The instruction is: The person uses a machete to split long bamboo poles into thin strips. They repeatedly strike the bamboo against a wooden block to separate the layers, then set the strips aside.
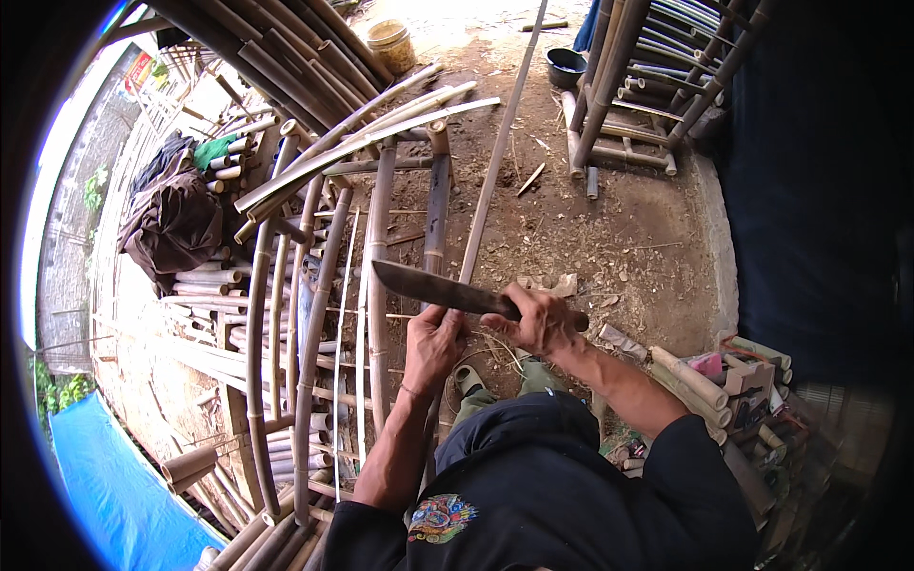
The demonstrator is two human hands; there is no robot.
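A machete with a broad dark blade points to the left in front of my body. My right hand is closed round its handle, whose end shows beyond the fist. My left hand pinches the near end of a long, thin bamboo strip, just below the blade. The strip runs away from me toward the top of the view. Blade and strip cross right above my left fingers; whether the edge touches the strip I cannot tell.
Upright bamboo frames stand close on my left, with split bamboo slats across them. Farther left lie stacked bamboo tubes and a brown cloth. A bamboo rack and a black bucket stand ahead. Cut bamboo pieces lie at right.
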